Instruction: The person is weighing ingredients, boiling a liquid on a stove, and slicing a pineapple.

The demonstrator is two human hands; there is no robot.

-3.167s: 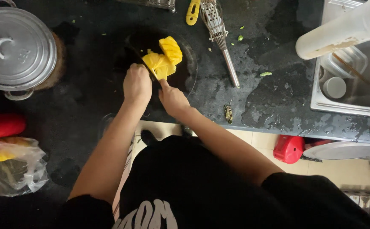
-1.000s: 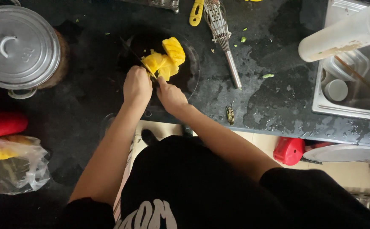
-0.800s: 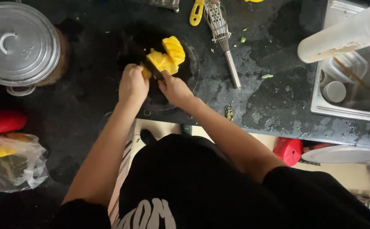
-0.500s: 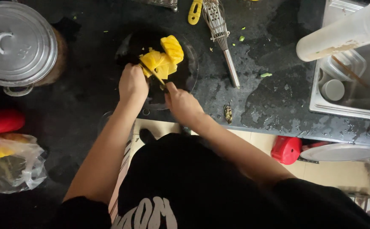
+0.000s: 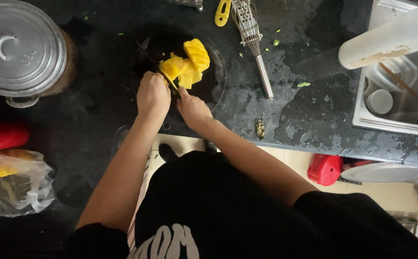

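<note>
Now, far left edge: a red rounded plastic object [image 5: 0,135] lies at nine o'clock, with a crumpled clear plastic bag holding something yellow [image 5: 7,180] just below it, toward eight o'clock.
Upper left: a round grey metal pot with a flat handled lid [image 5: 21,48] stands on the dark speckled stone desk [image 5: 314,105], at ten o'clock from the hands.
Left hand: the left hand [image 5: 152,94] is curled into a closed grip at the near edge of the fruit; whether it holds the knife or only presses on the fruit cannot be told.
Knife: a thin dark-bladed knife [image 5: 155,67] runs slantwise from eleven o'clock of the left hand down between the two hands, its edge against the fruit.
Fruit: the yellow cut fruit chunks [image 5: 187,64] sit piled on a round clear glass plate [image 5: 217,79], at twelve o'clock from the hands and touching the left hand's knuckles.
Right hand: the right hand [image 5: 193,109] is closed, fingertips meeting the lower end of the knife beside the fruit; its exact hold is hidden.
Top centre: a yellow plastic-handled tool [image 5: 222,13] and a steel wire whisk [image 5: 253,43] lie at one o'clock, near each other.
Right: a tall cloudy plastic bottle [image 5: 386,41] leans over a steel sink [image 5: 377,120] at three o'clock.
Lower right: a red plastic container [image 5: 325,169] sits on the floor at four o'clock.
</note>
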